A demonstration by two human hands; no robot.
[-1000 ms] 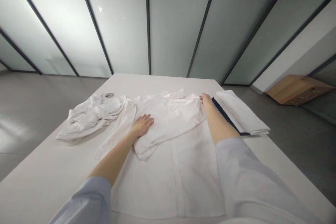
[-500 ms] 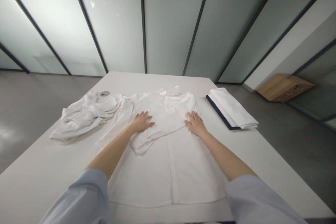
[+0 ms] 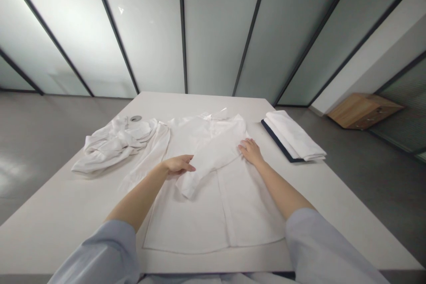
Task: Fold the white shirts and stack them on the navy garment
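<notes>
While a white shirt [image 3: 213, 213] lies flat on the counter [image 3: 60, 213], the left hand [image 3: 178, 165] curls its fingers against the folded sleeve [image 3: 209, 159], grip unclear, the right hand [image 3: 251, 151] presses flat and open beside it, and a crumpled cloth [image 3: 113, 146] and folded stack [image 3: 294, 135] lie beyond.

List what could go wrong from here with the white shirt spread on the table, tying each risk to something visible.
1. The folded sleeve lies slanted across the white shirt, with the left hand at its cuff end and the right hand flat near its shoulder; it may slip or crease once released.
2. The other sleeve touches the crumpled white garment, so pulling it could drag that pile along.
</notes>
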